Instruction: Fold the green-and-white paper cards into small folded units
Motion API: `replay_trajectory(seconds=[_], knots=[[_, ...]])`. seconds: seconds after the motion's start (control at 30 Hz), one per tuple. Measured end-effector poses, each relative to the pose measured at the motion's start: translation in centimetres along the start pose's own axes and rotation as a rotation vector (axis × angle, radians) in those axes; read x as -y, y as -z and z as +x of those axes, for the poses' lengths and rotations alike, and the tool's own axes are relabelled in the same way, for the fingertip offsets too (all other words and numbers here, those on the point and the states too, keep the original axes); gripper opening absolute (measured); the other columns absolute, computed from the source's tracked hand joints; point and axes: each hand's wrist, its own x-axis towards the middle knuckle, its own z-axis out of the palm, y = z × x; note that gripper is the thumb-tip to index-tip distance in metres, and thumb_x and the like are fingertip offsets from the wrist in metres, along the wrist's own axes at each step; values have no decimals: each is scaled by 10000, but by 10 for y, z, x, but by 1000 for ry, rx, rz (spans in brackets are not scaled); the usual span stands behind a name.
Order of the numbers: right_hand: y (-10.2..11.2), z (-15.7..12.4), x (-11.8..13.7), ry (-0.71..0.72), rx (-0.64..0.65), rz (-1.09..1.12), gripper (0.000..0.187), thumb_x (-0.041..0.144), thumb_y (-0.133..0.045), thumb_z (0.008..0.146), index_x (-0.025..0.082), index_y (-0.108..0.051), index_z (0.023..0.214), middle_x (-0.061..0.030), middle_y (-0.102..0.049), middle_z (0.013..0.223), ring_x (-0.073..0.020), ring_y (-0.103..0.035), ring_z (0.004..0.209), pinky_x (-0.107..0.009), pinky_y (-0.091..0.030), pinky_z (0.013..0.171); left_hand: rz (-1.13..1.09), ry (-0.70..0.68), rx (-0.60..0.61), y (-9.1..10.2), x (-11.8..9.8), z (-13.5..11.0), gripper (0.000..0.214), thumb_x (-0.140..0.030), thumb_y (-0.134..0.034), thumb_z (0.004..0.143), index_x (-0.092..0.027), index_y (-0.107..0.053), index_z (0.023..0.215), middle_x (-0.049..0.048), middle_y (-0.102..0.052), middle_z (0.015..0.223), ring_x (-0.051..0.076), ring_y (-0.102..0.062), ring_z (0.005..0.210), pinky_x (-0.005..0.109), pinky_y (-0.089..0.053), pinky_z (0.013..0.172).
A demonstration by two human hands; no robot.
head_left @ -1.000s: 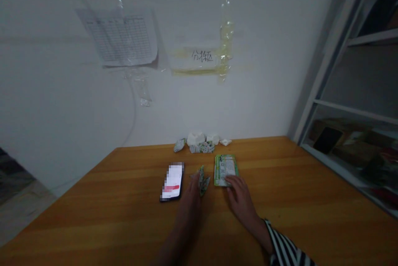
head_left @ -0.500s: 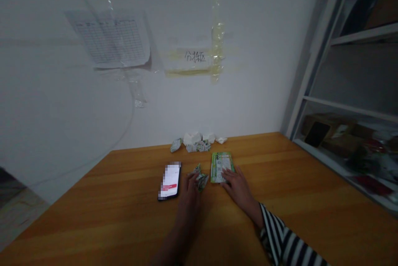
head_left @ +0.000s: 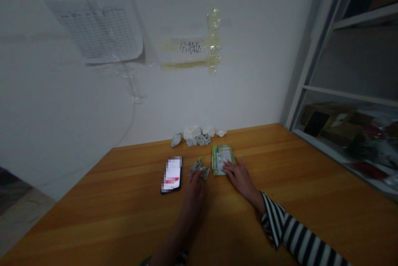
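My left hand (head_left: 194, 189) rests on the table with its fingers curled onto a crumpled printed wrapper (head_left: 197, 164), white and green; its fingertips partly cover the wrapper. My right hand (head_left: 241, 178) lies with fingers outstretched, the fingertips on the lower right part of a flat green-and-white packet (head_left: 219, 155). Small print and a square code show on the packet's upturned face. Left of my left hand is a phone (head_left: 172, 175) with its screen lit and partly blurred out.
Along the wall at the table's back edge lie crumpled white tissues (head_left: 192, 132) and crumpled printed wrappers (head_left: 175, 139). The wooden table (head_left: 108, 199) meets a white wall with a taped paper sheet (head_left: 105, 34) and a handwritten label (head_left: 190, 48). Shelves (head_left: 351, 97) with boxes stand at the right.
The view has shifted slightly, so the wall papers sit higher and further left. My right fingers have slid a little toward the packet's right edge. My left hand stays at the crumpled wrapper.
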Motion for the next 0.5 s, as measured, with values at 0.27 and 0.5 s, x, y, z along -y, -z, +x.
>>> replay_trajectory(seconds=[0.27, 0.5], knots=[[-1, -3, -2, -35, -76, 80, 206, 182, -521, 905, 225, -723, 902, -67, -748, 1021, -244, -663, 1034, -570, -100, 1121, -85, 116, -27, 2, -8, -2, 277, -328, -503, 893, -209, -613, 1117, 110, -675, 1085, 258, -633, 980, 391, -488, 847], [-4, -1, -9, -90, -98, 153, 132, 254, -617, 853, 252, -747, 829, -41, -771, 924, -254, -706, 924, -605, -110, 1107, -152, 180, -15, 3, -18, -1, 371, -468, -552, 844, -203, -642, 1088, 114, -700, 1016, 258, -662, 861, 353, -517, 720]])
